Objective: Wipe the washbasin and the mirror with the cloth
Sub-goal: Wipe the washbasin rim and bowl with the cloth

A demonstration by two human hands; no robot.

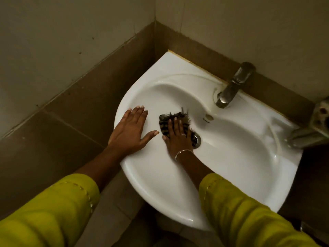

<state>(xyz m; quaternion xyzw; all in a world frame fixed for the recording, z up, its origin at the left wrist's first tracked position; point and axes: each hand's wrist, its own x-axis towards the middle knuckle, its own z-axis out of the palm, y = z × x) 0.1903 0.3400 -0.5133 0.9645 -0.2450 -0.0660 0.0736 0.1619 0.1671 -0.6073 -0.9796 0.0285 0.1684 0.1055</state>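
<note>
A white washbasin is fixed in the corner of a tiled wall. My right hand presses flat on a dark striped cloth with frayed edges, inside the bowl just left of the drain. My left hand rests flat on the basin's left rim, fingers spread, holding nothing. Both arms wear yellow-green sleeves. No mirror is in view.
A metal tap stands on the basin's back ledge, with an overflow hole below it. A metal fitting juts out at the right edge. Brown tiles run along both walls behind the basin.
</note>
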